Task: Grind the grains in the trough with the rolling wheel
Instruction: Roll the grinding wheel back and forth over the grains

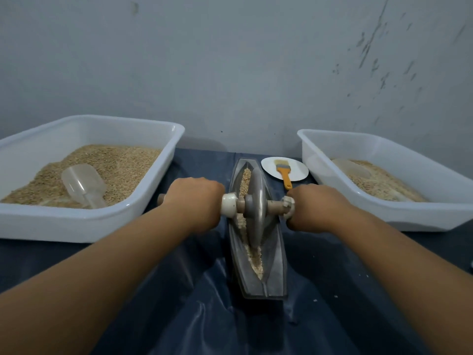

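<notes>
My left hand (194, 201) is curled around the left end of the wooden axle (275, 204), and my right hand (311, 208) grips the right end, knuckles up on both. Between them the rolling wheel (256, 206) stands upright in the trough (275, 265), roughly at mid-length, with grains (246, 179) lying ahead of it toward the far tip and crushed meal (256, 260) behind it toward the near tip. The trough runs near to far down the middle of a dark blue cloth (179, 290), so I see open channel on both sides of the wheel. To the left, a white tub (76, 226) of grain with a clear scoop (84, 185) sits near my left hand, its near right corner just beside the wrist. On the right, a second white tub (409, 213) sits close to my right hand. A white plate (297, 167) carrying an orange-handled brush (285, 175) lies just beside the trough's far right edge, the brush handle's tip near my right knuckles.
</notes>
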Available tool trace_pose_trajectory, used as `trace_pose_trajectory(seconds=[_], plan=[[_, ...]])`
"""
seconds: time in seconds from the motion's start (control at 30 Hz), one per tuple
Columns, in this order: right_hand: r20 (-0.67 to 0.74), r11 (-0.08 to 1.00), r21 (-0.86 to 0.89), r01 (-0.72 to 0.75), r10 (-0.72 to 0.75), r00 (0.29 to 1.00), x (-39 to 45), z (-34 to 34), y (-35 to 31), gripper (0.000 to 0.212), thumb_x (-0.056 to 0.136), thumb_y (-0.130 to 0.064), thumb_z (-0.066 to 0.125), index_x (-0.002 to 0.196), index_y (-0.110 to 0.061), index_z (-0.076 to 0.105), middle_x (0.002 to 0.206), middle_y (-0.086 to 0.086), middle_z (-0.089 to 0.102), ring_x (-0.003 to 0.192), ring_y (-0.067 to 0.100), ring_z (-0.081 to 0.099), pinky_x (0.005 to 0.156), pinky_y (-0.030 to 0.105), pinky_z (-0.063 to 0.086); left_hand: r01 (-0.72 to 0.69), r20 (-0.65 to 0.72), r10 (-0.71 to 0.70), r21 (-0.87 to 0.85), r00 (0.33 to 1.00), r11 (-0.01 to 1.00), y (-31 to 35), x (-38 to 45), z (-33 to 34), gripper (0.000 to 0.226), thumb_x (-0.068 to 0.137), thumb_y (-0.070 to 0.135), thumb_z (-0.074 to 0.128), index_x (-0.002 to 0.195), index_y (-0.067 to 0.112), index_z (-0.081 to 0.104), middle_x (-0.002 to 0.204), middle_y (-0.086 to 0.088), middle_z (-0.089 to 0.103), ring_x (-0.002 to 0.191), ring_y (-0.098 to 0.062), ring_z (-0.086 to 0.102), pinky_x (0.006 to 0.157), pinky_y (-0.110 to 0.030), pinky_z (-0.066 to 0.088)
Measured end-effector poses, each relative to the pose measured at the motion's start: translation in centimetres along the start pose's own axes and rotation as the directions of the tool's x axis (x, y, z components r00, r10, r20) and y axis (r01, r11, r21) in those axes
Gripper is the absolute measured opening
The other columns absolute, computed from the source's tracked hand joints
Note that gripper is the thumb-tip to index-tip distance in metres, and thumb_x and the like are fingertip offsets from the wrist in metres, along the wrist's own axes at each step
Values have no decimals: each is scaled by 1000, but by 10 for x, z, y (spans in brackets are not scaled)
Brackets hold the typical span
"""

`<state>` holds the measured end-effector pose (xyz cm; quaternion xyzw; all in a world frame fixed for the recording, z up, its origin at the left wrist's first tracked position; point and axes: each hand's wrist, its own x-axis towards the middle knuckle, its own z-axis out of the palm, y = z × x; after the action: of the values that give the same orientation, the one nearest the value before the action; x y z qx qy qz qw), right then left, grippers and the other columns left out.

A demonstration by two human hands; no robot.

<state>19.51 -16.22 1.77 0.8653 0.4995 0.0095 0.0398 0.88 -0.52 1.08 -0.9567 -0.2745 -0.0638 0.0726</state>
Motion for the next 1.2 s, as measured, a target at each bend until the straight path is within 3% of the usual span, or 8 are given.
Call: trace_pose_trajectory(seconds=[0.07, 0.13, 0.37, 0.5, 0.63, 0.93, 1.1, 1.2], plan=[[-20, 1000, 24, 16, -16, 1000, -18, 11, 7, 19, 60, -45, 61, 66, -32, 49, 64, -10, 55, 59, 6, 52, 48, 25, 33, -57, -150, 70, 89, 986, 994, 0, -16, 8, 27, 74, 31, 64, 69, 34, 37, 61, 9, 45, 53, -6, 42, 51, -25, 32], [-86, 1000, 27, 17, -14, 996, -22, 21, 11, 21, 55, -50, 54, 65, -32, 49, 61, -11, 55, 56, 4, 52, 46, 24, 32, -69, -212, 95, 124, 973, 990, -1, -15, 10, 35, 71, 33, 64, 65, 33, 30, 58, 10, 42, 50, -5, 38, 48, -24, 26], [-75, 998, 34, -53, 55, 996, 24, 19, 6, 15, 75, -36, 58, 69, -28, 48, 70, -9, 54, 62, 9, 51, 53, 27, 38, -39, 33, 39, 15, 999, 999, 1, 31, -8, 20, 76, 28, 65, 83, 34, 48, 70, 9, 52, 69, -14, 56, 63, -31, 42], [-4, 998, 65, -28, 28, 1000, -3, 15, 5, 16, 70, -38, 63, 70, -28, 50, 70, -8, 57, 64, 9, 54, 51, 26, 38, -43, -39, 46, 92, 998, 995, 7, 4, -8, 23, 77, 29, 64, 77, 33, 41, 63, 9, 43, 57, -11, 43, 58, -29, 34], [58, 991, 134, -7, -1, 998, -37, 10, 6, 17, 64, -40, 63, 74, -28, 56, 71, -7, 62, 65, 7, 58, 53, 27, 45, -90, -135, 105, 114, 985, 989, 7, -18, -4, 21, 79, 34, 62, 81, 33, 40, 64, 10, 39, 65, -12, 48, 61, -29, 35], [-66, 1000, -19, -18, 16, 998, 29, 10, 6, 14, 74, -38, 60, 73, -29, 49, 72, -9, 56, 65, 11, 53, 58, 29, 40, 32, -10, -32, -3, 999, 999, -6, 29, 12, 17, 81, 29, 62, 86, 34, 47, 70, 10, 45, 71, -14, 52, 64, -30, 38], [-142, 999, -28, -40, 36, 989, 69, 6, 11, 16, 79, -42, 64, 86, -31, 54, 77, -10, 48, 71, 18, 49, 65, 29, 40, 40, -62, -41, -4, 997, 999, -9, 65, 8, 23, 81, 39, 65, 86, 30, 45, 76, 8, 48, 73, -17, 50, 66, -33, 40], [-102, 999, 21, -47, 49, 994, 62, 12, 14, 18, 76, -41, 63, 74, -29, 50, 71, -11, 51, 66, 12, 51, 60, 27, 41, 5, -74, -3, 17, 997, 1000, -11, 63, 8, 21, 81, 38, 66, 85, 31, 46, 72, 10, 45, 72, -14, 50, 65, -32, 38]])
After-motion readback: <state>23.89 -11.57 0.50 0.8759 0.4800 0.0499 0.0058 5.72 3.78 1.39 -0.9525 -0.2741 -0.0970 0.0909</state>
